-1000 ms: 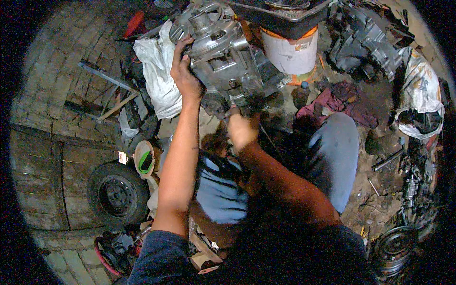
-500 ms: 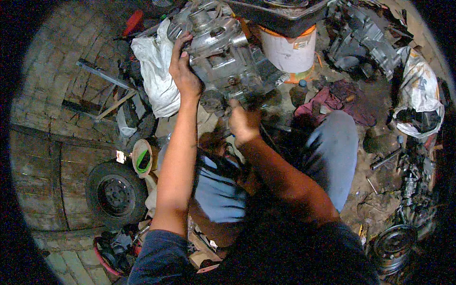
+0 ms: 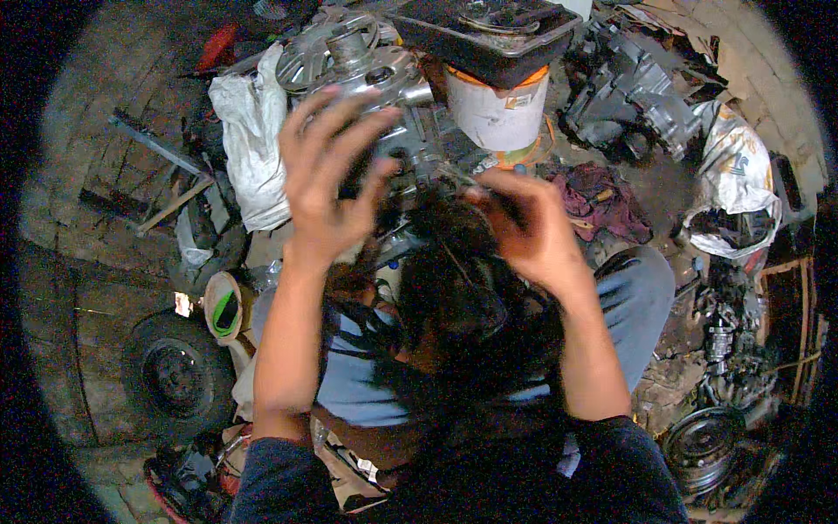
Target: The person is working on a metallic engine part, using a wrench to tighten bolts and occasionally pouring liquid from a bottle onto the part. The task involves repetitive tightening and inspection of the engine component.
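Metal engine housing [image 3: 423, 127] right ahead of you, partly hidden; might rock if bumped unbraced. Black tray [image 3: 476, 59] overhangs white bucket [image 3: 493, 113] just beyond, so clipping that edge could spill bits. White sack [image 3: 251, 144] crowds left side, bucket crowds right. Maroon rag [image 3: 602, 201] could snag your right hand [image 3: 528, 223]: fingers curled, can't tell if gripping anything. Left hand [image 3: 330, 175] spread wide, released.

Flr [image 3: 668, 188] w/ wht bucket [image 3: 496, 115], maroon rag [image 3: 604, 203], R-side sack [image 3: 738, 170], whl rim [image 3: 703, 439].
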A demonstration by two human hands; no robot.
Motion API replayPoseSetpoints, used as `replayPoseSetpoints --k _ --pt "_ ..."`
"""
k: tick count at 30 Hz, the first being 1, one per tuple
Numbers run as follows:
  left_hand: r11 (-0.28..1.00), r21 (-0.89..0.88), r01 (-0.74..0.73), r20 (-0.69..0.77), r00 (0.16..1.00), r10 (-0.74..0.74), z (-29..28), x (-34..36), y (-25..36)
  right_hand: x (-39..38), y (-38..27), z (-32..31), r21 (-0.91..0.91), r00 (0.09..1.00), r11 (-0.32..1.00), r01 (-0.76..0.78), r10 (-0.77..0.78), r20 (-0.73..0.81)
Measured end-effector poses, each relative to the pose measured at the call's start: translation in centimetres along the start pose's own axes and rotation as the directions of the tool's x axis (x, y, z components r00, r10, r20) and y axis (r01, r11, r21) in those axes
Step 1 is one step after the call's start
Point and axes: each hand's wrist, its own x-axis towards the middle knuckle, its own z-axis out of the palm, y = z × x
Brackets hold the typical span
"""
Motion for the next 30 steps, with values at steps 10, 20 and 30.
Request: replayPoseSetpoints --k 10,20,30 --pt "0.967 -0.222 -0.128 0.193 0.966 0.173 4.4 1.3 1.7 0.9 -0.2 -3.6 -0.222 0.976 0.963 0.152 -0.182 -0.123" --pt "0.932 -0.357 0.058 -0.101 0.990 -0.100 2.1 2.2 -1.6 3.7 23.7 1.5 0.189 0.629 0.904 -0.382 0.405 -0.664" --pt "0.906 -0.369 0.206 -0.286 0.903 -0.322 -0.2 -0.1 -6.6 0.6 38.5 11.8 -0.214 0.690 0.710 -0.670 0.490 -0.533"
